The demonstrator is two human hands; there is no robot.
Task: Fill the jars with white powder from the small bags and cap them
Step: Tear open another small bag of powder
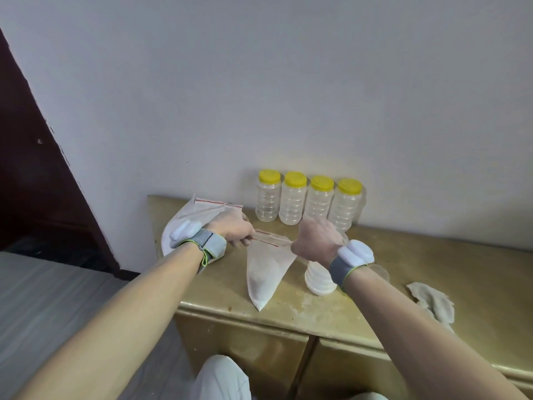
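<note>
Both hands are up over the cabinet top [432,255], in front of the row of four yellow-capped jars [305,200] that stands against the wall. Between them hangs a small zip bag [265,272] with white powder sagging into its lower corner. The left hand [230,226] pinches one end of the red-lined seal and the right hand [317,241] has its fingers closed on the other end, so the strip is stretched taut between them. That looks to me like the grip for pulling the zip apart. The bag's point just about touches the cabinet, which takes the weight while the top is worked. In front of the row and just right of the bag, half hidden under the right wrist, sits a ribbed jar [318,280] that reads white through its wall, so it seems already filled. I cannot see whether it has a lid. It is close enough to pour into without carrying the bag anywhere. The four jars at the wall look clear inside, though I would not swear they are empty. To the left of the row, behind the left hand, more zip bags [199,212] lie flat in a heap, the supply kept within reach. Well to the right of the row lies a crumpled cloth [432,303], handy for the dusting of powder on the cabinet near the filled jar.
</note>
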